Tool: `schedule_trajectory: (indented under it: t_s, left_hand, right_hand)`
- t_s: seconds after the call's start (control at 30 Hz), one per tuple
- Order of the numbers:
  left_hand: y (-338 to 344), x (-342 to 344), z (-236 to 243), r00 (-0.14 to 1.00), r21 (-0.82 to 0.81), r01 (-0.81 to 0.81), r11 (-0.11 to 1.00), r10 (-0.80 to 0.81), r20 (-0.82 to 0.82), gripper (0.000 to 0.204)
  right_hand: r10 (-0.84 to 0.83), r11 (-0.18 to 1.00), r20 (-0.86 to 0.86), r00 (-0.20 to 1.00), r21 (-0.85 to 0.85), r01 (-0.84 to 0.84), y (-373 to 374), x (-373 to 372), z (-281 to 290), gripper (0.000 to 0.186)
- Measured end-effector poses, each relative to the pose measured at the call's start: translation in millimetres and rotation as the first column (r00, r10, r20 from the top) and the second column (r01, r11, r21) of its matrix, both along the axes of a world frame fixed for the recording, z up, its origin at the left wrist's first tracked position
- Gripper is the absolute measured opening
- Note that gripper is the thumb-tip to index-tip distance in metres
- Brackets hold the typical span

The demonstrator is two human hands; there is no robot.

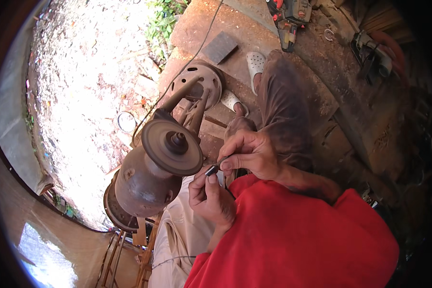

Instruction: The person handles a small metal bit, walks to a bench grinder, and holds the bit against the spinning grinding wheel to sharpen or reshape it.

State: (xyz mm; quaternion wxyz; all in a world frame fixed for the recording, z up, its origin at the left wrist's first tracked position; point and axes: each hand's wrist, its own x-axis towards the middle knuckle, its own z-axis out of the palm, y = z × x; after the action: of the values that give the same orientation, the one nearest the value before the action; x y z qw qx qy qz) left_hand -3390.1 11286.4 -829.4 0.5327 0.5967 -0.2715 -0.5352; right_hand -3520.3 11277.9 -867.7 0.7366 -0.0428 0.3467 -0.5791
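Note:
My left hand is closed in a pinch, thumb and fingers on a small black block-like piece with a pale shiny edge. Just above it, my right hand pinches a thin dark piece that reaches toward the block. Whether the two are joined, I cannot tell. Close to the left of both hands is a bench grinder, its round brown-grey wheel facing up with a threaded shaft end at the centre. The held pieces are apart from the wheel.
The grinder's legs stand on a round metal wheel rim. A second disc sits at its far side. A black cable runs past. A dark flat block, a chainsaw-like power tool and another tool lie on the dusty floor.

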Motion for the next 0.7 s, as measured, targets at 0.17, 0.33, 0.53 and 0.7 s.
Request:
schedule_trajectory:
  t_s: [0.17, 0.33, 0.53, 0.7]
  left_hand:
    - [-4, -2, 4, 0.963, 0.166, 0.014, 0.986, 0.031, -0.269, 0.007]
    - [-3, 13, -9, 0.957, 0.04, 0.263, 0.964, -0.256, -0.133, 0.01]
    - [4, 26, -14, 0.933, 0.188, 0.313, 0.931, -0.264, -0.245, 0.013]
    - [6, 21, -15, 0.937, 0.305, 0.261, 0.916, -0.164, -0.309, 0.017]
  right_hand:
    - [-0.036, 0.994, -0.156, 0.987, -0.103, 0.02, 5, -9, 11, 0.01]
    - [0.199, 0.977, -0.085, 0.976, 0.092, -0.191, 11, -32, 19, 0.01]
    - [0.46, 0.863, 0.02, 0.888, 0.228, -0.452, 16, -35, 23, 0.02]
    - [0.345, 0.894, 0.069, 0.936, 0.28, -0.35, 17, -24, 32, 0.021]
